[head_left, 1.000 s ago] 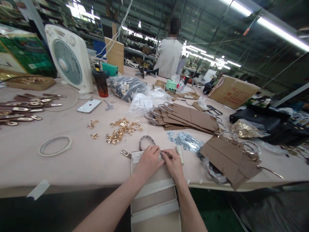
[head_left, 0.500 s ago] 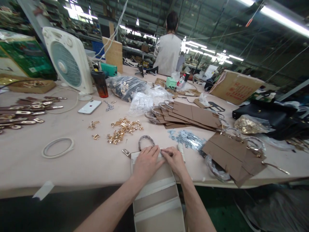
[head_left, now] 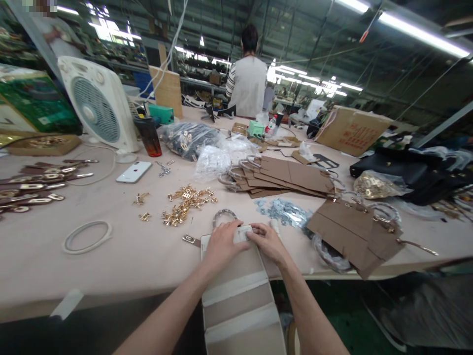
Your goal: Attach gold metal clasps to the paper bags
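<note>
Pale panel (head_left: 236,268) lies under both your hands, nearer to you than the gold hardware heap (head_left: 188,204) and to its right, with its near end reaching past the table edge. Your left hand (head_left: 223,241) covers the panel's far end, fingers close together and thumb apart on its face; how hard they grip, I cannot tell. Your right hand (head_left: 268,241) has its thumb on the face and its fingers bent over the far edge, pinching the panel there; any small part underneath is hidden. You seem to be at the step of working that far edge by hand. Next, the move seems to call for a steady left hand and even thumb pressure from the right. The curved handle (head_left: 223,211) stands just right of the heap; the silver plates (head_left: 288,213) lie farther right of it.
</note>
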Demonstrator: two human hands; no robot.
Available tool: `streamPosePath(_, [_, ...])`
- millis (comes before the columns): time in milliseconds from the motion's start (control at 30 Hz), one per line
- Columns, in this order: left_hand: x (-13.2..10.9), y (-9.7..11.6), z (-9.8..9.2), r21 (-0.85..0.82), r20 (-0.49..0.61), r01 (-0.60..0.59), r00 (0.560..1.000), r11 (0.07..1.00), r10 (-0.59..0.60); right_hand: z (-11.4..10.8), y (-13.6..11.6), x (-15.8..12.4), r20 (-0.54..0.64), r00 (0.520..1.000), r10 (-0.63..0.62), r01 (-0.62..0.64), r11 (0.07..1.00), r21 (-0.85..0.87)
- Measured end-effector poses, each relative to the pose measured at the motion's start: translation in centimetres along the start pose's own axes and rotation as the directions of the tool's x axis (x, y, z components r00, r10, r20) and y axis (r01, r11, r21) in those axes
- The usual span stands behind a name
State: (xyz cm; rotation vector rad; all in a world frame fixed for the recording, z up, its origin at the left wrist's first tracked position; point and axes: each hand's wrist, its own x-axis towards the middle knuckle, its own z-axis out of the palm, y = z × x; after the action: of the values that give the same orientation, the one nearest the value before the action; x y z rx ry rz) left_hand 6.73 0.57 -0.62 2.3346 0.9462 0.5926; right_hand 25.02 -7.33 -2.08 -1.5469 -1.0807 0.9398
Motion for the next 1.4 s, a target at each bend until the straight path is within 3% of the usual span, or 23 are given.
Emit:
streamPosePath(233, [0.2, 0.2, -1.2, -0.164, -0.004, 0.015, 1.0, 0.986, -0.016, 0.8, -0.8, -1.4, -0.032, 0.995, -0.091, 0.091, 0.996, -0.009])
streamPosePath(400, [2.2, -0.1, -2.1, -0.189, 0.197, 0.025, 0.98, 0.982, 0.013, 1.6, -0.4, -2.0, -0.077, 0.994, -0.082, 0.088, 0.994, 0.069])
streamPosePath(567, [3.8, -1.5, -1.0, -0.302, 0.3, 0.021, 0.951, 0.953, 0.073, 1.5, 0.5, -2.2, -0.167, 0.976, -0.143, 0.151, 0.988, 0.034])
streamPosePath(700, [4.2, -2.1, 0.0, -0.354, 0.344, 0.096, 0.939, 0.93, 0.034, 0.9, 0.4, -2.2, -0.073, 0.948, -0.31, 0.281, 0.922, -0.266])
streamPosePath(800, [4.3, -2.0, 0.1, -0.364, 0.365, 0.141, 0.931, 0.921, 0.002, 0.6, 0.1, -2.1, 0.0, 0.95, -0.313, 0.288, 0.875, -0.39])
streamPosePath(967, [4.2, -1.5, -0.3, -0.417, 0.383, 0.151, 0.924, 0.896, 0.022, 0.3, -0.2, -2.4, 0.042, 0.955, -0.294, 0.282, 0.854, -0.438])
streamPosePath(1233, [4.5, -1.3, -0.7, -0.403, 0.497, 0.197, 0.867, 0.894, 0.033, 0.2, -2.5, -2.2, 0.184, 0.945, -0.27, 0.325, 0.717, -0.617])
streamPosePath(1400, [4.5, -1.3, -0.7, -0.358, 0.493, 0.217, 0.87, 0.908, -0.013, -0.2, -2.9, -1.8, 0.224, 0.927, -0.301, 0.375, 0.753, -0.541])
